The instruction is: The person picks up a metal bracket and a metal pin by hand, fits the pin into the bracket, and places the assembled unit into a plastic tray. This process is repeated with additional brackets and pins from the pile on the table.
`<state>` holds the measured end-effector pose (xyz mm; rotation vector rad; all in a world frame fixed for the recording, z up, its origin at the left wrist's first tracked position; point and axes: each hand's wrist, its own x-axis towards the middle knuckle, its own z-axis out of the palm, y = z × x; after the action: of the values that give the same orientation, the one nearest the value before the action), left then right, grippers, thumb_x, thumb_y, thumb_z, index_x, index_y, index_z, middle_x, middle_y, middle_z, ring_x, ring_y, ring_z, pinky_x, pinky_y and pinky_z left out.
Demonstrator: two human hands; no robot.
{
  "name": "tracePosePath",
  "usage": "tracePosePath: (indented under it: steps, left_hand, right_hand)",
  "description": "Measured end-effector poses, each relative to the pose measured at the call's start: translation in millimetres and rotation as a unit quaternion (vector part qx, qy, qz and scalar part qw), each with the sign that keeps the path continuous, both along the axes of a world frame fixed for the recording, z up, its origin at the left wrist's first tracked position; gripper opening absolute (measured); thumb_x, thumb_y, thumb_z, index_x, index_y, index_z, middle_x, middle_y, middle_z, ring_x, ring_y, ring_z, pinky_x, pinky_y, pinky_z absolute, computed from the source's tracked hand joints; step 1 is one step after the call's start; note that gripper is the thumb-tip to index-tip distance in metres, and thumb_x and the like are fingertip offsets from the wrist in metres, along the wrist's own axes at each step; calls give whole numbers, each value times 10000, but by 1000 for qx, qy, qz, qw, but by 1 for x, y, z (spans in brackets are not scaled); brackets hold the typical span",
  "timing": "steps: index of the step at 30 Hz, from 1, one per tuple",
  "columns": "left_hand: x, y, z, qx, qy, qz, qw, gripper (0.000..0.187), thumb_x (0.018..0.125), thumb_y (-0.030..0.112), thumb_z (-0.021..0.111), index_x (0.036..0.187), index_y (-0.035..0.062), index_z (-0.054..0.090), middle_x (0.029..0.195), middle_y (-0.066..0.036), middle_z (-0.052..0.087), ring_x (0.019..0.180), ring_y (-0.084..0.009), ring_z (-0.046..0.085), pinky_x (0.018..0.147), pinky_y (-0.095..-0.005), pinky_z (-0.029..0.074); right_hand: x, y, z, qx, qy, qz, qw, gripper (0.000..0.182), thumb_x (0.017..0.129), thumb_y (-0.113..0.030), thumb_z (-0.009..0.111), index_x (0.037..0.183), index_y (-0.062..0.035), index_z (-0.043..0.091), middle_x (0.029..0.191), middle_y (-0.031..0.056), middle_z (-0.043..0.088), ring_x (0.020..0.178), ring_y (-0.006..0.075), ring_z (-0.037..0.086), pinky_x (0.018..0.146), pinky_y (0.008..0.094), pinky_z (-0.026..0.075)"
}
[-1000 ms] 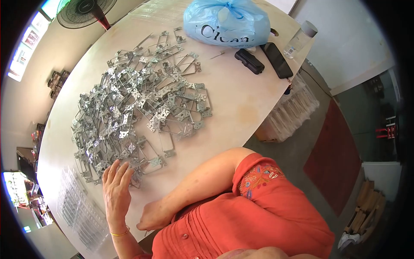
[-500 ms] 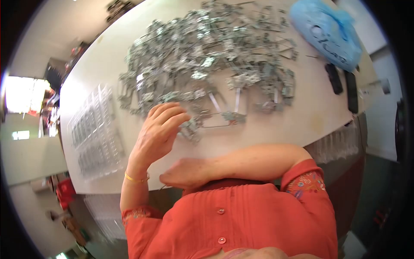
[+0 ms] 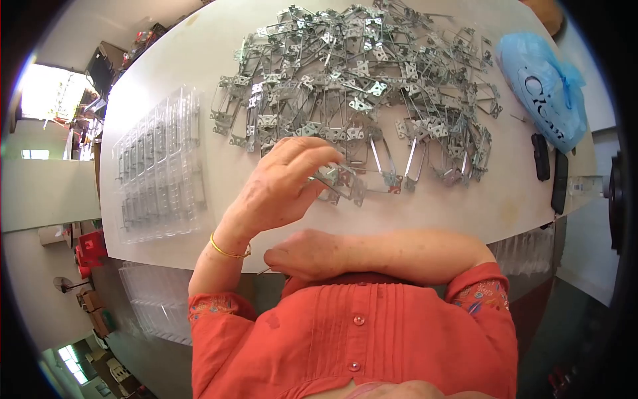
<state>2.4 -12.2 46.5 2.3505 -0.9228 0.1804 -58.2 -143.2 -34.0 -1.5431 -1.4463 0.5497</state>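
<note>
Metal bracket (image 3: 342, 181), thin, stiff, light and sharp-cornered I judge, sits pinched at its near plate by my left hand (image 3: 282, 189); I'd grip its flat ends.

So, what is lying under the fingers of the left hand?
Under the left hand, the fingers grip a metal bracket at the near edge of the pile of brackets. The palm hides anything beneath it.

Small assembly workshop, hand-piecework type. Indicated by a large pale worktable (image 3: 465, 199) heaped with identical stamped metal brackets (image 3: 359, 86), clear plastic blister trays (image 3: 159, 166) laid flat beside the heap, further trays stacked below the table edge (image 3: 153, 299), cardboard boxes (image 3: 93, 312) on a bare floor.
</note>
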Motion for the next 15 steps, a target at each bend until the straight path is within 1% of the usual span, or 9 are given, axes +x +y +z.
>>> tracePosePath:
  steps: [1, 2, 5, 6, 8, 9, 12, 14, 15]
  left_hand:
    - [-1, 2, 1, -55, 19, 30, 998, 437, 756, -35, 778, 1163, 49, 641, 1100, -94, 680, 961, -236, 667, 835, -363, 548]
    - [-2, 4, -1, -56, 12, 36, 998, 437, 756, -35, 778, 1163, 49, 641, 1100, -94, 680, 961, -236, 667, 835, -363, 548]
    - [-2, 16, -11, -140, 137, 186, 963, 370, 842, -4, 770, 1106, 45, 515, 986, -38, 634, 833, -76, 596, 677, -249, 508]
    - [0, 21, -16, -141, 128, 194, 962, 370, 842, -4, 770, 1106, 45, 515, 986, -38, 634, 833, -76, 596, 677, -249, 508]
    - [3, 31, -30, -263, 241, 225, 907, 351, 859, -1, 763, 1086, 57, 501, 979, -34, 626, 848, -73, 592, 690, -232, 523]
    - [3, 34, -33, -267, 233, 231, 906, 351, 859, -1, 763, 1086, 57, 501, 979, -34, 626, 848, -73, 592, 690, -232, 523]
    - [4, 40, -36, -363, 286, 199, 864, 330, 871, 0, 750, 1064, 60, 488, 987, -45, 624, 846, -79, 610, 679, -226, 546]
    - [4, 43, -36, -384, 288, 192, 856, 322, 877, 1, 743, 1053, 54, 477, 997, -67, 626, 843, -95, 640, 648, -238, 562]
    - [4, 45, -36, -391, 284, 193, 854, 322, 877, 1, 743, 1053, 54, 477, 997, -67, 626, 843, -95, 640, 648, -238, 562]
  right_hand:
    - [-1, 1, -2, 5, 8, -1, 1000, 183, 910, -142, 639, 970, -21, 516, 838, 144, 627, 787, 393, 662, 663, 494, 523]
    - [-2, 2, -3, 12, 16, 0, 1000, 166, 945, -155, 610, 976, -23, 515, 843, 149, 626, 784, 394, 660, 657, 498, 521]
    - [-5, 3, -7, 47, 38, -44, 997, 116, 993, -176, 571, 1017, -64, 559, 769, 153, 641, 697, 393, 648, 614, 484, 515]
    - [-3, 2, -5, 48, 31, -34, 998, 116, 993, -176, 571, 1017, -64, 559, 769, 153, 641, 697, 393, 648, 614, 484, 515]
    - [1, 0, 1, 29, 49, -37, 998, 138, 997, -160, 588, 1037, -48, 518, 808, 163, 649, 714, 414, 646, 621, 487, 520]
    - [2, 0, 0, 29, 43, -29, 998, 138, 997, -160, 588, 1037, -48, 518, 808, 163, 649, 714, 414, 646, 621, 487, 520]
    - [5, -2, 2, 83, 57, -69, 993, 192, 955, -85, 660, 1108, -51, 548, 776, 146, 685, 654, 366, 673, 576, 450, 533]
    - [10, -6, 14, 72, 131, -109, 983, 247, 936, -22, 674, 1145, -52, 547, 819, 117, 721, 682, 287, 718, 587, 376, 556]
    - [13, -9, 22, 87, 125, -126, 980, 282, 950, 17, 647, 1206, -47, 547, 855, 83, 744, 716, 202, 738, 635, 312, 578]
